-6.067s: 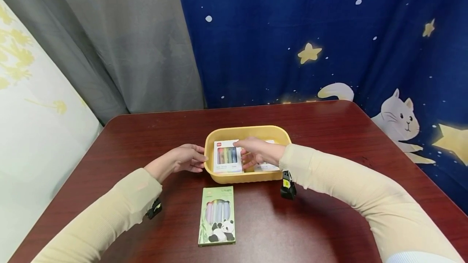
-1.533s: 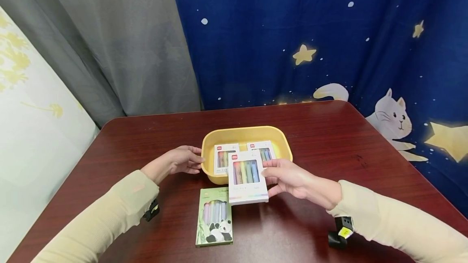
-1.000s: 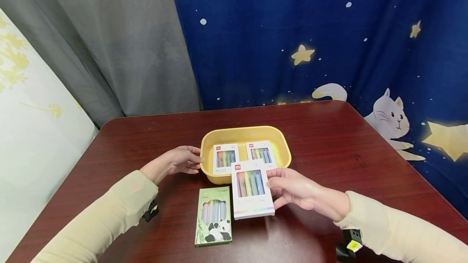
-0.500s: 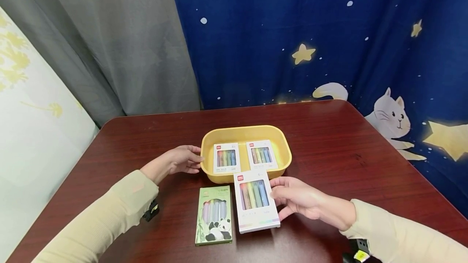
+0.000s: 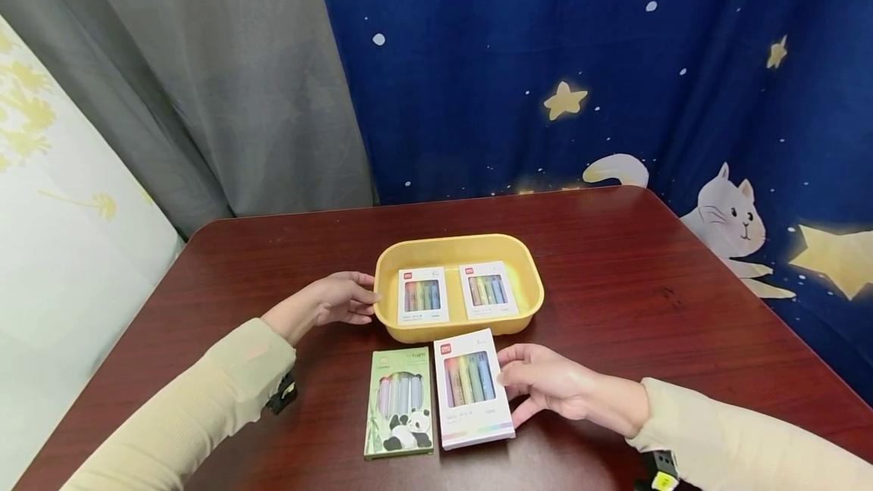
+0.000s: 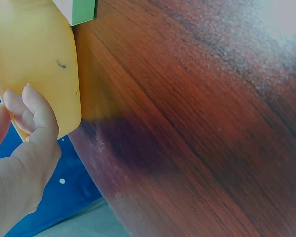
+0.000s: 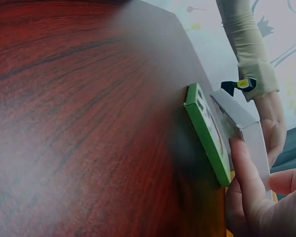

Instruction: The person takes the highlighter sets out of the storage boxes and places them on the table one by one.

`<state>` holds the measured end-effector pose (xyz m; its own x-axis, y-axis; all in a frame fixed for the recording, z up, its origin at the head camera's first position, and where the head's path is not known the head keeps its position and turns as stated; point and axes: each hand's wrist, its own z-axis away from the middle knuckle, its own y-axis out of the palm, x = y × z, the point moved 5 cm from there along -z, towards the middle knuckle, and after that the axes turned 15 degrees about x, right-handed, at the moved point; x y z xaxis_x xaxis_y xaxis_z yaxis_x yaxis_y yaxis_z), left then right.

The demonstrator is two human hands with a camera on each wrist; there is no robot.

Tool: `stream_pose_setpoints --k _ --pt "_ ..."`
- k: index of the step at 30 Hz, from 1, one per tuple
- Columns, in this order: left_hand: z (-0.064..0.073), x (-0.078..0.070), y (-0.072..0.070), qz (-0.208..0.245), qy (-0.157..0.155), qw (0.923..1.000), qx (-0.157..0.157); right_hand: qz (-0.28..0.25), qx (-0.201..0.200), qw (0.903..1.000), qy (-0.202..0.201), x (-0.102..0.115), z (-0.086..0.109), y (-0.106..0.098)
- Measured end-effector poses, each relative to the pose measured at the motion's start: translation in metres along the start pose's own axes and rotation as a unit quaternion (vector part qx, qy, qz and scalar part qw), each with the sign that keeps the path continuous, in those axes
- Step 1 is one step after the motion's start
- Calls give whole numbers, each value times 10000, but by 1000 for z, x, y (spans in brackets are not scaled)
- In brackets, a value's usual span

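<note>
On the left, the left hand (image 5: 344,298) has its fingers bent on the left edge of the tub (image 5: 450,250). Its grip is small: the thumb and fingers pinch the rim. The tub sits in the middle of the frame, with one box (image 5: 423,295) in its left half and one (image 5: 489,290) in its right half. Below the tub is the green box (image 5: 401,400), flat on the table (image 5: 286,241), its long way going up and down the frame.

Just to the right of the green box is the white box (image 5: 472,419). Its long way goes up and down too, but its top leans a bit to the left. I cannot tell if all of it touches the table, or if it touches the tub.

At the lower right is the right hand (image 5: 549,385). It is the nearer hand, and it has the white box. Its grip is open only as wide as the box, pinching the long right side, so the box lies to the left of that hand. What matters most seems to be this: how the white box lines up with the green one.
</note>
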<state>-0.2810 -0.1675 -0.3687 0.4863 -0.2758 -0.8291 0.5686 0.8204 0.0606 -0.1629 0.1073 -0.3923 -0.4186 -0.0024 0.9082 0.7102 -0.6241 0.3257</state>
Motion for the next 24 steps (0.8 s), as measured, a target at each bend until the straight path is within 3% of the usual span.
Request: stream_pose_setpoints --k 24 --pt "-2 1 -2 59 20 10000 -15 149 -520 9983 193 -15 -17 -2"
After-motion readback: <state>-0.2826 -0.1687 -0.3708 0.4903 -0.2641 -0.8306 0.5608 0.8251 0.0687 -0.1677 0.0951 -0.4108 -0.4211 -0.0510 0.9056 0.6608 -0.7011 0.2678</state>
